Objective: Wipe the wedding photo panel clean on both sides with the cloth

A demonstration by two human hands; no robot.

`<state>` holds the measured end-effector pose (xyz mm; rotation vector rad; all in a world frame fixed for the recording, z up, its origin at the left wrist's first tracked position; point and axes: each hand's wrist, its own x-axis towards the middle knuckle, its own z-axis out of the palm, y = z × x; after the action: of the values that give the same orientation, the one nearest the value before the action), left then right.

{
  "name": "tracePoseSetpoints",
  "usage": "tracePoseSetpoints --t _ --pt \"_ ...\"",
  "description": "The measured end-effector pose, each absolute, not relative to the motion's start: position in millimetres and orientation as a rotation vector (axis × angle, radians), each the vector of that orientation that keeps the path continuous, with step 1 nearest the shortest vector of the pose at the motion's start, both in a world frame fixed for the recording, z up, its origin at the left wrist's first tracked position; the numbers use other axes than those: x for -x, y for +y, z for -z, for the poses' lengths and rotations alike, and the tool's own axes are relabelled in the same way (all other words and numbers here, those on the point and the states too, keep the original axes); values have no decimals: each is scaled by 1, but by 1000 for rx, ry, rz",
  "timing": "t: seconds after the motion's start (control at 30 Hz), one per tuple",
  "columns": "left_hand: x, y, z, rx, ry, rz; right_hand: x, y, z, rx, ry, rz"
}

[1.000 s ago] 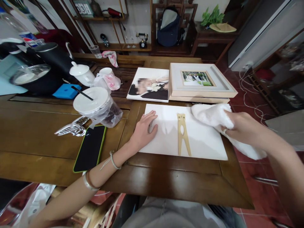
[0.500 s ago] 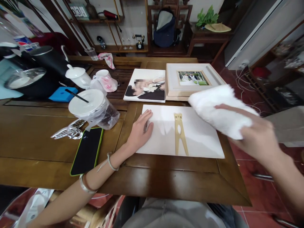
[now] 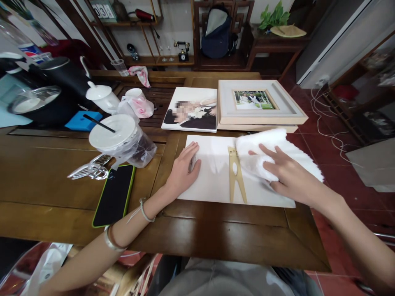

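A flat white panel (image 3: 212,185) lies in front of me on the wooden table. A gold-coloured, forked bracket (image 3: 236,176) with small holes at its top lies along the panel's middle. My left hand (image 3: 184,169) rests on the panel's left edge, fingers stretched out and holding nothing. On the panel's right part, my right hand (image 3: 286,172) presses a bunched white cloth (image 3: 296,152), with some of its fingers curled into the fabric. The cloth hides the panel's upper right corner and touches or nearly touches the bracket.
Behind the panel are a photo print (image 3: 191,113) and stacked pale frames (image 3: 225,96). To the left stand a lidded cup (image 3: 112,131) with a straw, a phone (image 3: 114,197), silver keys or clips (image 3: 92,167), and a white teapot (image 3: 101,98). The table edge (image 3: 322,255) drops off at right.
My right hand has brought the cloth down and left from above the panel's right side onto its surface. My left hand stays in place on the panel.
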<state>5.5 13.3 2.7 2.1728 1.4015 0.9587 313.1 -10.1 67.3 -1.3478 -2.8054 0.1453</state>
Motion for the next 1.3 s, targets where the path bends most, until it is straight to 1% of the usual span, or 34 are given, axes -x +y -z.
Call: tracePoseSetpoints --t 0.2,0.37,0.5,0.6,0.77,0.93,1.03,1.1,1.3 --pt "-5 13 -2 -2191 1407 -958 -316 -74 -88 1333 -2919 -367" --pt "-6 13 -3 -2200 1417 -944 -334 -100 -105 1180 -2957 -392" --pt "-5 13 -3 -2197 1403 -954 -342 -80 -104 1186 -2846 -385" --pt "-5 13 -3 -2197 1402 -962 -335 -52 -96 1278 -2714 -345" --pt "-6 13 -2 -2189 1406 -946 -306 -7 -87 1380 -2641 -428" --pt "-5 14 -1 -2188 1406 -949 -286 22 -64 1458 -2600 -103" --pt "-5 14 -1 -2185 1403 -932 -279 26 -51 1306 -2694 28" --pt "-5 14 -1 -2184 1397 -933 -277 21 -48 1261 -2722 56" --pt "-5 13 0 -2186 1397 -947 -279 -16 -65 1244 -2826 -97"
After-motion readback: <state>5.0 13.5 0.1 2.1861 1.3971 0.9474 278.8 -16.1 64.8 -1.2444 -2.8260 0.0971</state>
